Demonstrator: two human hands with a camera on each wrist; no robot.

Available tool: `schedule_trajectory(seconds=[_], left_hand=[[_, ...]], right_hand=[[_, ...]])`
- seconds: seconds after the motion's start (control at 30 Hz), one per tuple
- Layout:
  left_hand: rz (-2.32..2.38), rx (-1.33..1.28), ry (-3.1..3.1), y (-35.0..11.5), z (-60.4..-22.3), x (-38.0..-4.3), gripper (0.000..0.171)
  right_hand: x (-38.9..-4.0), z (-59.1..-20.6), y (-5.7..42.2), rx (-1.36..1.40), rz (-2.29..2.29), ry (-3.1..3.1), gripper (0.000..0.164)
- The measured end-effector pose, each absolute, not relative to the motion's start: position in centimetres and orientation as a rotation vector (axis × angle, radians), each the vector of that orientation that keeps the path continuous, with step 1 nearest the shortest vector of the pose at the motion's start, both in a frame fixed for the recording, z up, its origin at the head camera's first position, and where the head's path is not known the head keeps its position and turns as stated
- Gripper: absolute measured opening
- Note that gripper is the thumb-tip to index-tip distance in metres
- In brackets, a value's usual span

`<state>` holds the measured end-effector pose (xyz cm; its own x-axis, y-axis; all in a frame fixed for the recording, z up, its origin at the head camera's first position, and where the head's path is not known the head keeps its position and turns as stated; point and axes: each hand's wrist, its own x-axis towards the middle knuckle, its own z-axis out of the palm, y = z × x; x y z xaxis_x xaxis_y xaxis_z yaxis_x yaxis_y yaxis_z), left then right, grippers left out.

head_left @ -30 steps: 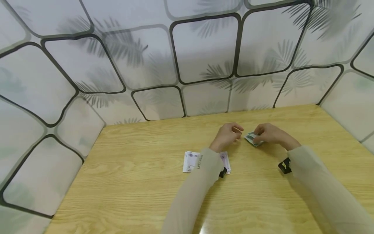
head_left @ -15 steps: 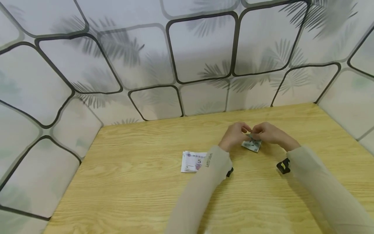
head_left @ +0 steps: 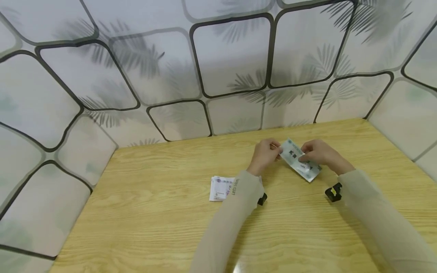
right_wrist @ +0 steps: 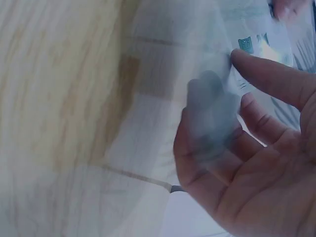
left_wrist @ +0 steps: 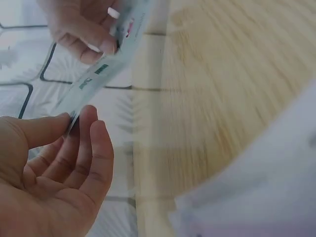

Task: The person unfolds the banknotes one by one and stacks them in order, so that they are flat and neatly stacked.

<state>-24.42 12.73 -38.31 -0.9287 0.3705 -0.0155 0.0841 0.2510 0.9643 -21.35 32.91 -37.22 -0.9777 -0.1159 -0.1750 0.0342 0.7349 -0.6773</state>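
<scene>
A greenish banknote (head_left: pixel 294 151) is stretched between my two hands above the far right part of the table. My left hand (head_left: pixel 263 154) pinches its left end between thumb and fingers; in the left wrist view the thumb lies on the edge of the note (left_wrist: pixel 91 79). My right hand (head_left: pixel 321 153) grips the other end, thumb on the printed face. In the right wrist view that part looks blurred and see-through. Under my left sleeve lies a small stack of purple-printed banknotes (head_left: pixel 217 192), partly hidden by the forearm.
The wooden table (head_left: pixel 153 227) meets a patterned cloth wall (head_left: pixel 235 57) at its back and sides. A black wrist device (head_left: pixel 334 192) sits by my right cuff, another (head_left: pixel 262 199) by my left cuff.
The banknote was folded small under my right hand, then reached by the left; now it is opened out lengthwise. My left hand first moved right to it, then back left with its end.
</scene>
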Motion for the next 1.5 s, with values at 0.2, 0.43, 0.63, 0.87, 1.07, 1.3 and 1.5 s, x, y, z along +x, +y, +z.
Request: schedule_trajectory(seconds=[0.2, 0.43, 0.63, 0.87, 1.07, 1.3, 1.5], left_hand=[[1.771, 0.31, 2.261, 11.5, -38.1, -24.8, 0.012], [1.848, 0.202, 2.223, 10.3, -37.4, -25.2, 0.012], [1.885, 0.168, 2.183, 9.4, -37.1, -25.4, 0.015], [1.932, 0.129, 2.176, 8.3, -37.3, -25.4, 0.014], [1.906, 0.147, 2.157, 6.7, -37.7, -25.2, 0.014], [1.928, 0.248, 2.177, 4.5, -37.5, -25.3, 0.015], [1.908, 0.282, 2.169, 2.8, -37.5, -25.1, 0.012]], right_hand=[[-21.5, -37.0, 33.3, 0.024, -1.18, 2.636, 0.044], [-21.7, -37.1, 33.3, 0.026, -1.318, 2.513, 0.044], [-21.8, -37.4, 33.5, 0.031, -1.44, 2.38, 0.035], [-21.7, -37.6, 33.5, 0.047, -1.674, 2.199, 0.017], [-21.8, -37.3, 33.1, 0.022, -1.828, 2.14, 0.009], [-21.8, -36.9, 32.2, -0.035, -1.862, 2.114, 0.019], [-21.6, -36.9, 31.4, -0.079, -1.845, 2.118, 0.02]])
